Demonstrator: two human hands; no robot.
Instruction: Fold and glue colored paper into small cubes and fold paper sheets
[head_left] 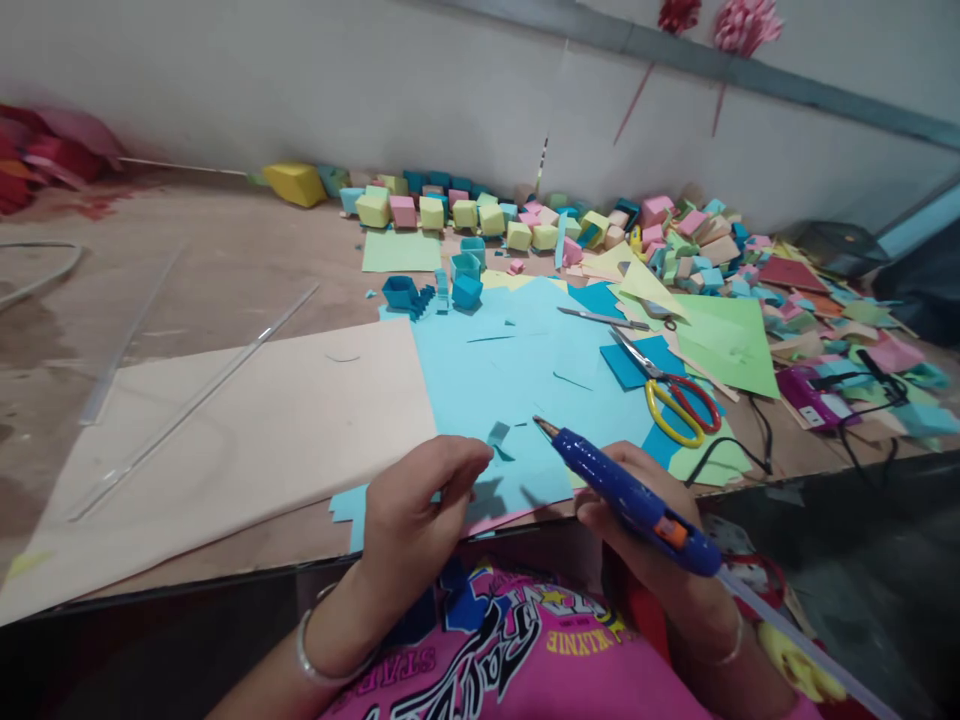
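A blue hot glue gun (622, 490) with an orange switch rests in my right hand (652, 510), its nozzle aimed up and to the left over light blue paper (517, 370). From its rear end trails a long translucent glue stick (795, 630). My left hand (427, 490) is closed near the paper's front edge, thumb and fingertips pinched together. Just past those fingertips shows a small folded piece of blue paper (498, 434); most of the grip is hidden. Red-and-yellow-handled scissors (679, 400) lie open to the right, with a craft knife (600, 318) behind them.
Small folded paper boxes (465, 215) in yellow, pink and blue line the wall, heaping up at the right. Clear glue sticks (217, 390) lie across a pale sheet (315, 430) on the left. A purple power strip (814, 398) with black cords sits at the right edge.
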